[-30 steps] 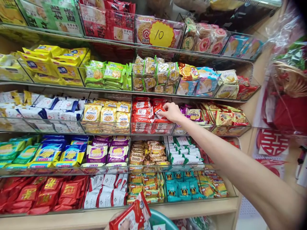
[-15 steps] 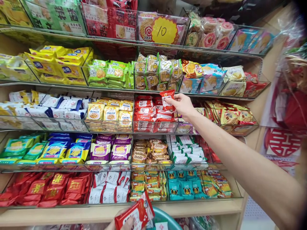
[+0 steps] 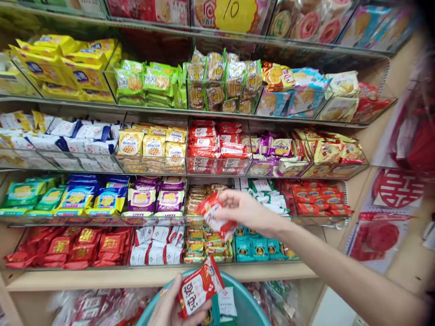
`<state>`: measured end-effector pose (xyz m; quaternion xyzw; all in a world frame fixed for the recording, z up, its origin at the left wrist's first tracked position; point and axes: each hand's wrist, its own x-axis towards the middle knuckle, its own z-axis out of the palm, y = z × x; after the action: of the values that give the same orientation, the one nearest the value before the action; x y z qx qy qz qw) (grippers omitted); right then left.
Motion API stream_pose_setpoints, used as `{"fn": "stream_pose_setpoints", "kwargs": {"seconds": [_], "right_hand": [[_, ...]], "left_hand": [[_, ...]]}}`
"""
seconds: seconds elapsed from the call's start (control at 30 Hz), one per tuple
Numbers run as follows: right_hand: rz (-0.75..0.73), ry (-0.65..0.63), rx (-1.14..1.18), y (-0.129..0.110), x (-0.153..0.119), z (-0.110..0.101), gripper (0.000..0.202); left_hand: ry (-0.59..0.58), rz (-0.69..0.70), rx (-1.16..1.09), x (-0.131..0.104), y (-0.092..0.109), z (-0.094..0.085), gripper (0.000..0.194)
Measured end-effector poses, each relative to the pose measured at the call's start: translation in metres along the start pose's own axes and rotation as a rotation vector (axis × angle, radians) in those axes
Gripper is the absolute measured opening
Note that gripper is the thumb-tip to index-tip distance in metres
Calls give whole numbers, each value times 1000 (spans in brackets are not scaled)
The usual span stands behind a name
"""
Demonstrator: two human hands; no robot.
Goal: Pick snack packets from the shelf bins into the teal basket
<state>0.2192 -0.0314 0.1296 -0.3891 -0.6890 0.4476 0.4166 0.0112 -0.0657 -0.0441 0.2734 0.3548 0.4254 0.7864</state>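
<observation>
My right hand (image 3: 243,210) pinches a red-and-white snack packet (image 3: 217,217), slightly blurred, in front of the lower shelves. Lower down, my left hand (image 3: 170,301) grips a second red snack packet (image 3: 200,287) with white printing, its thumb and fingers around the near end. That packet is over a teal basin (image 3: 156,305), in which a white packet (image 3: 227,301) and some teal ones show. Similar red packets (image 3: 204,142) fill a compartment of the middle shelf, between yellow cookie packets (image 3: 154,147) and purple ones (image 3: 278,147).
Clear-fronted shelves hold many wrapped snacks. A wooden ledge (image 3: 95,277) runs under the lowest row, with plastic-wrapped goods (image 3: 98,305) beneath it. A yellow tag marked 10 (image 3: 233,13) hangs at the top. Red decorations (image 3: 401,188) are on the right.
My right hand has come down from the middle shelf with the red packet, towards the basin. My view has tilted down, so more of my left hand and the basin shows.
</observation>
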Motion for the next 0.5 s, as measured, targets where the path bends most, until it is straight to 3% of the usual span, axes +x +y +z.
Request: {"fn": "stream_pose_setpoints", "kwargs": {"seconds": [0.1,0.2,0.37,0.5], "right_hand": [[121,-184,-17,48,-15,23,36],[186,-314,-66,77,-22,33,41],[262,-570,-229,91,-26,42,47],[196,-592,-478,99,-28,51,39]], "left_hand": [[-110,-87,-44,-8,2,13,75],[-140,-74,-54,-13,-2,21,73],[-159,-118,-66,-17,-21,24,76],[-115,-118,-47,-18,-37,21,59]]}}
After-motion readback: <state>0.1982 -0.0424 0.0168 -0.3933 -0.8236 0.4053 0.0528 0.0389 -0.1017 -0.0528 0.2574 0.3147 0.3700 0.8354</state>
